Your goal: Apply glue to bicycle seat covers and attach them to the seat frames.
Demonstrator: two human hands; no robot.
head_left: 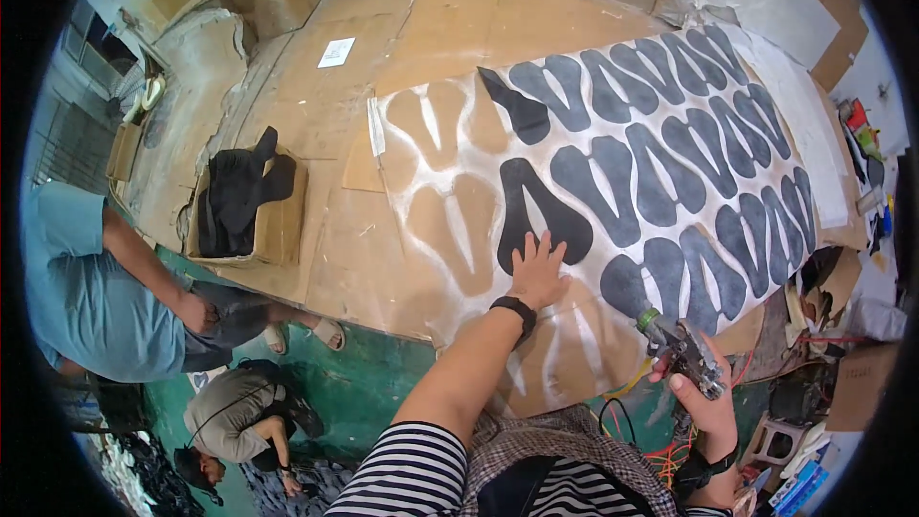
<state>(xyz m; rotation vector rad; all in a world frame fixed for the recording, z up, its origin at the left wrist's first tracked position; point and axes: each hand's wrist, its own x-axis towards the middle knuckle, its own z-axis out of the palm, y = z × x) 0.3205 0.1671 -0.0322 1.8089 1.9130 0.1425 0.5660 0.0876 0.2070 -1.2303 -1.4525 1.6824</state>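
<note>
With fingers spread, my left hand (538,273) lies flat on the lower end of a black, V-shaped cut piece (522,201) on the cardboard sheet. My right hand (706,400) is closed around a metal spray gun (684,354) with a green part at its front, held over the sheet's near edge. Rows of similar dark pieces (661,172) cover the sheet to the right, with white overspray (483,148) around them. One narrow black piece (517,107) lies askew at the far left of the rows. Bare brown outlines (421,124) of the same shape show on the left.
A cardboard box (278,230) of black pieces sits on the table's left part, with a white paper (336,53) beyond it. One person (105,278) stands at the left edge; another (239,412) crouches below. Hoses (670,460) hang beside my right arm.
</note>
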